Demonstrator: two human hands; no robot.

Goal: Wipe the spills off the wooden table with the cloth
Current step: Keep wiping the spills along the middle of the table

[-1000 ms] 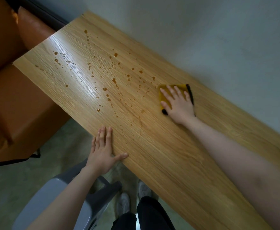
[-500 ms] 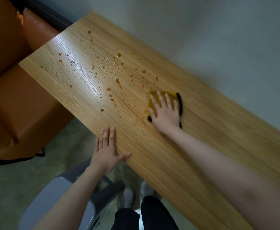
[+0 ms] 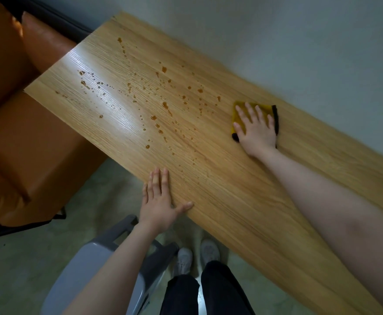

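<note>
Wiping is in hand: the right hand [image 3: 257, 130] presses flat, fingers spread, on the yellow cloth [image 3: 253, 114] just right of the brown spills [image 3: 163, 105] on the wooden table [image 3: 242, 201], the left hand [image 3: 160, 204] rests flat at the table's near edge, and the next stroke must carry the cloth left across the spills.

Orange sofa [image 3: 22, 142], grey chair [image 3: 88, 267]

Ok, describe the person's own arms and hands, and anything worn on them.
Both arms are bare as far as the view shows: no sleeves. The left hand and right hand show no gloves, rings, watch or bracelets. Nails look short and unpainted. Lower down, dark trousers and light grey shoes show.
</note>
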